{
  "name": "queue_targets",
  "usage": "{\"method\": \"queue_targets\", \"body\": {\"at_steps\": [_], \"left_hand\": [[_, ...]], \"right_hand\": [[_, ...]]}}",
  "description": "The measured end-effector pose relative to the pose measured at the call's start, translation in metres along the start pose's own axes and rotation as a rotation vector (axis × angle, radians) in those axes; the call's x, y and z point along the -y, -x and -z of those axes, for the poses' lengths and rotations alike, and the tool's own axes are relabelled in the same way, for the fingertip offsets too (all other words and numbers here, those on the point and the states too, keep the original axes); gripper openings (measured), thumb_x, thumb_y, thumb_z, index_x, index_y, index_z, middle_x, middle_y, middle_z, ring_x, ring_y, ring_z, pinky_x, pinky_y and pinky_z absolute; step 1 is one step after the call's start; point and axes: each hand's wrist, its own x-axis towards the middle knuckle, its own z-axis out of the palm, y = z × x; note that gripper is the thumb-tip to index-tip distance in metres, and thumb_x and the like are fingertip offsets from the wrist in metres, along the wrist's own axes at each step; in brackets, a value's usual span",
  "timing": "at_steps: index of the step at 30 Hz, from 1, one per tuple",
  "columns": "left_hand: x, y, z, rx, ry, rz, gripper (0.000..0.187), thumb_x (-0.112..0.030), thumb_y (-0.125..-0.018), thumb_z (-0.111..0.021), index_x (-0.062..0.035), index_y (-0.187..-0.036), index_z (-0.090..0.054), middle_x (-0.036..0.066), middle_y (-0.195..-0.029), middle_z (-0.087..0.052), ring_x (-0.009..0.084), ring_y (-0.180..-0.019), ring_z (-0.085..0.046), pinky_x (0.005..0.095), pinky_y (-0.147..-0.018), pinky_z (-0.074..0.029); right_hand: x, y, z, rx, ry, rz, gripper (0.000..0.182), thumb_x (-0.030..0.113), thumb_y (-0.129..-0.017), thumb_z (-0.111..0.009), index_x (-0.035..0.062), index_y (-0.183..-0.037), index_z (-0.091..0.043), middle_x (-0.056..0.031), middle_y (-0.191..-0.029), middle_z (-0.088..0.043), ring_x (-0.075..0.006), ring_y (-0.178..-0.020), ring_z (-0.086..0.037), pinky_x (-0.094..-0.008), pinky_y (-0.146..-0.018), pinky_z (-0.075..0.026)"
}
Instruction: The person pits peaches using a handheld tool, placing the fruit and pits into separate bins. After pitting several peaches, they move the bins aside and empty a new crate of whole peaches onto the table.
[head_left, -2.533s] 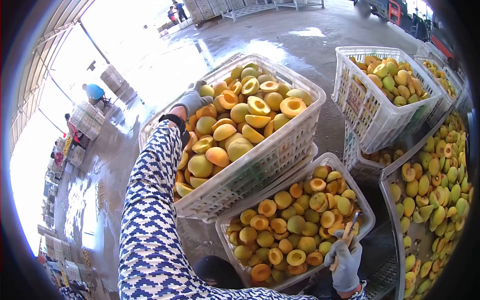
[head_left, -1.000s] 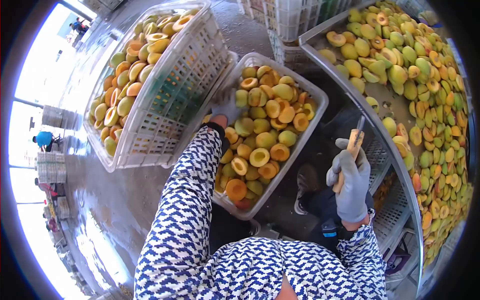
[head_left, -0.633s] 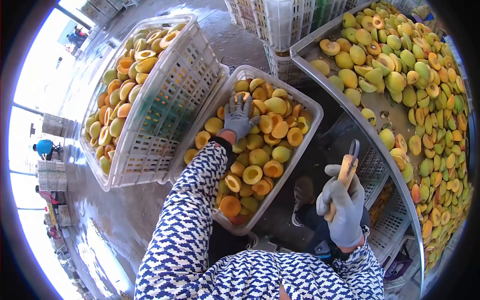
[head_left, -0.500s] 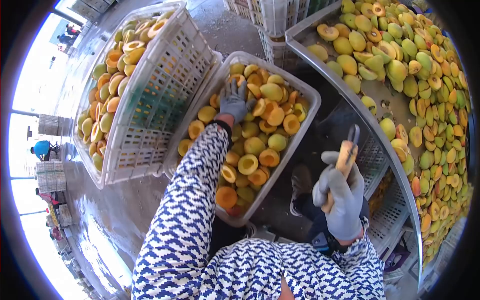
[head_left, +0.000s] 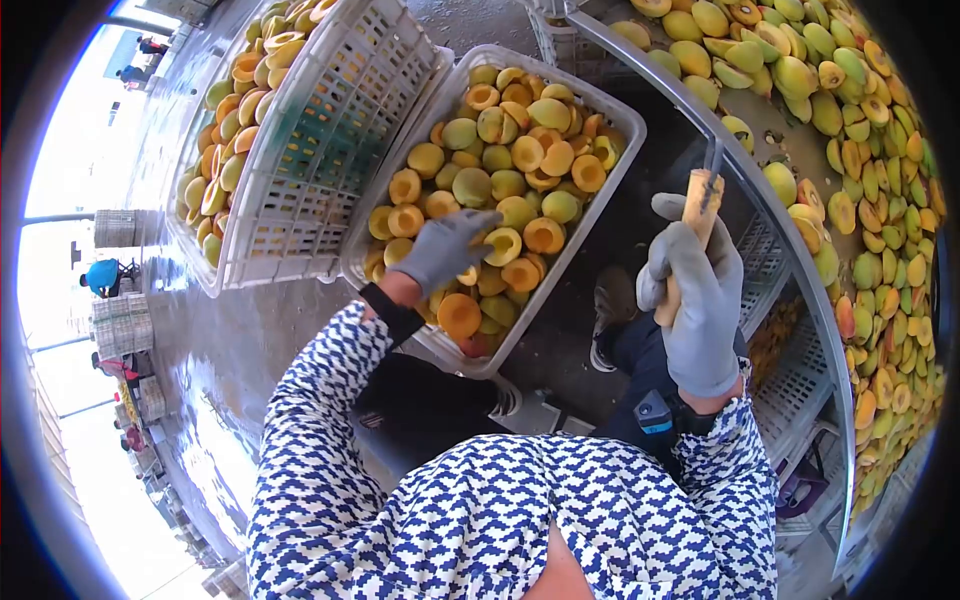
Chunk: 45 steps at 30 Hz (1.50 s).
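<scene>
My left hand (head_left: 440,250), in a grey glove, hovers over or rests on the near left part of a white plastic crate (head_left: 632,140). Its fingers are stretched out and apart, with nothing visible in them. Halved yellow-orange stone fruit (head_left: 460,315), many with the pit hollow showing, fill that crate. On the right, my gloved right hand (head_left: 700,300) is closed around a wooden-handled tool (head_left: 703,200), held upright. Its thin metal end looks like a narrow loop. The tool is apart from the fruit, between the crate and the metal table edge.
Left of the crate, a tilted white crate (head_left: 330,150) holds more halved fruit. A metal-rimmed table (head_left: 735,150) heaped with cut fruit (head_left: 880,250) curves along the right, with white crates (head_left: 800,350) under it. At far left, a person in blue (head_left: 101,277) sits near stacked crates.
My left hand has drawn back toward me from the far part of the crate to its near left part. My right hand, still holding the tool, has risen slightly; the view has shifted.
</scene>
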Motion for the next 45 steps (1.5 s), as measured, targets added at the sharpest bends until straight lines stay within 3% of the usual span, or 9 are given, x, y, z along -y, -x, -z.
{"method": "queue_targets", "body": {"at_steps": [6, 12, 16, 18, 24, 30, 32, 41, 45], "left_hand": [[-0.022, 0.003, -0.043, -0.139, -0.423, -0.182, 0.051, -0.027, -0.072, -0.065, -0.0132, -0.119, -0.049, 0.01, -0.112, -0.055, 0.0272, -0.099, -0.055, 0.038, -0.081, -0.045], [-0.015, -0.02, -0.023, -0.207, 0.352, 0.127, 0.045, -0.022, -0.079, -0.059, -0.0056, -0.12, -0.05, 0.015, -0.097, -0.061, 0.0226, -0.093, -0.059, 0.0328, -0.079, -0.045], [-0.027, -0.101, -0.011, -0.193, 0.829, 0.012, 0.049, -0.021, -0.08, -0.059, -0.0046, -0.124, -0.047, 0.01, -0.098, -0.06, 0.0153, -0.087, -0.057, 0.0269, -0.074, -0.046], [-0.047, -0.146, -0.016, -0.243, 0.63, -0.036, 0.048, -0.028, -0.08, -0.055, -0.0063, -0.122, -0.048, 0.021, -0.107, -0.059, 0.0317, -0.1, -0.057, 0.0343, -0.085, -0.044], [-0.073, -0.25, -0.049, -0.177, 0.483, 0.065, 0.049, -0.036, -0.081, -0.055, -0.0116, -0.123, -0.049, 0.02, -0.111, -0.058, 0.034, -0.101, -0.057, 0.0388, -0.086, -0.044], [-0.067, -0.222, -0.017, -0.224, -0.164, -0.025, 0.038, -0.034, -0.082, -0.054, -0.0126, -0.112, -0.057, 0.016, -0.109, -0.06, 0.0299, -0.098, -0.059, 0.037, -0.081, -0.046], [-0.074, -0.216, -0.036, -0.23, -0.275, -0.386, 0.042, -0.037, -0.084, -0.05, -0.0098, -0.116, -0.055, 0.015, -0.121, -0.054, 0.0304, -0.106, -0.055, 0.0401, -0.087, -0.043], [-0.073, -0.162, -0.043, -0.362, -0.093, -0.299, 0.053, -0.04, -0.084, -0.053, -0.0113, -0.128, -0.045, 0.013, -0.139, -0.035, 0.0283, -0.13, -0.031, 0.0429, -0.105, -0.025], [-0.001, -0.066, 0.008, -0.515, 0.123, -0.136, 0.044, -0.032, -0.08, -0.059, -0.01, -0.118, -0.055, 0.016, -0.117, -0.056, 0.0316, -0.111, -0.051, 0.0381, -0.092, -0.041]], "right_hand": [[0.0, 0.007, 0.005, -0.027, -0.025, 0.048, 0.026, 0.02, -0.089, -0.056, 0.0016, -0.107, -0.053, 0.0008, -0.065, -0.05, -0.004, -0.048, -0.045, -0.0176, -0.045, -0.039], [0.008, 0.011, 0.017, -0.089, -0.042, 0.139, 0.028, 0.021, -0.089, -0.054, 0.0002, -0.108, -0.052, 0.0008, -0.067, -0.048, -0.0046, -0.051, -0.045, -0.0185, -0.047, -0.04], [0.008, 0.004, 0.013, -0.123, -0.021, 0.123, 0.027, 0.02, -0.09, -0.052, 0.0002, -0.108, -0.052, 0.0004, -0.066, -0.048, -0.0049, -0.05, -0.044, -0.0188, -0.047, -0.039], [0.009, 0.001, 0.01, -0.096, -0.012, 0.084, 0.026, 0.02, -0.09, -0.052, 0.0002, -0.108, -0.051, 0.0004, -0.065, -0.048, -0.005, -0.049, -0.045, -0.0186, -0.046, -0.039], [0.011, -0.008, 0.017, -0.136, -0.011, 0.077, 0.027, 0.017, -0.09, -0.052, -0.0014, -0.108, -0.049, -0.0002, -0.063, -0.049, -0.0057, -0.049, -0.046, -0.0182, -0.045, -0.038], [0.012, -0.01, 0.029, -0.124, -0.068, 0.012, 0.027, 0.014, -0.089, -0.051, -0.0022, -0.11, -0.048, -0.0019, -0.063, -0.05, -0.0069, -0.049, -0.046, -0.0195, -0.046, -0.039], [0.013, -0.009, 0.025, -0.084, -0.088, -0.033, 0.027, 0.013, -0.088, -0.05, -0.0029, -0.11, -0.048, -0.0023, -0.063, -0.05, -0.007, -0.049, -0.046, -0.0197, -0.045, -0.039], [0.01, 0.002, 0.018, -0.114, -0.044, 0.07, 0.027, 0.017, -0.09, -0.051, -0.0001, -0.111, -0.049, -0.0002, -0.067, -0.049, -0.006, -0.05, -0.045, -0.0195, -0.046, -0.038], [0.008, 0.005, 0.024, -0.134, -0.051, 0.145, 0.026, 0.02, -0.091, -0.052, 0.0013, -0.109, -0.052, 0.0004, -0.067, -0.049, -0.0057, -0.051, -0.045, -0.0192, -0.046, -0.038]]}}
